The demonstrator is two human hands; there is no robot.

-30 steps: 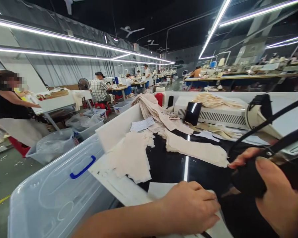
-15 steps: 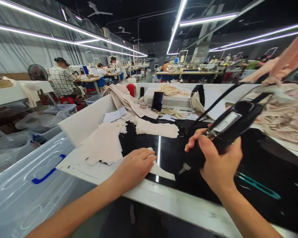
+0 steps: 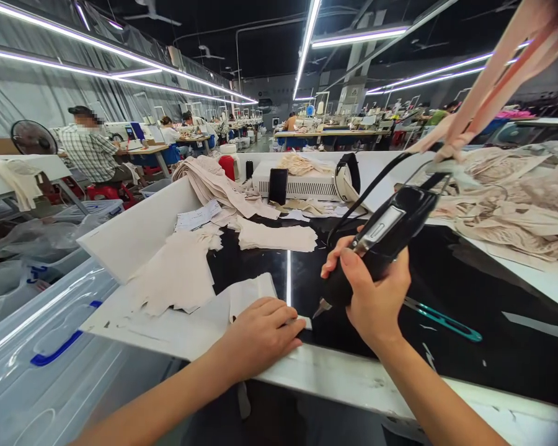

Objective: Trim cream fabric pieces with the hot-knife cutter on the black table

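Our right hand [image 3: 376,300] has its grip clenched around the black handheld tool [image 3: 390,232], whose long axis slants from upper right down to a metal tip [image 3: 322,306] close over the dark surface [image 3: 469,285] by the front edge. Our left hand [image 3: 260,334] lies flat, grip released, pressing the pale fabric piece [image 3: 248,291] at that edge. The piece's right end sits just left of the tip; teal scissors [image 3: 441,320] lie further right

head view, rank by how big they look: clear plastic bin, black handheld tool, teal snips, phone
1. clear plastic bin
2. black handheld tool
3. teal snips and phone: too alike to rank; the phone stands farther back
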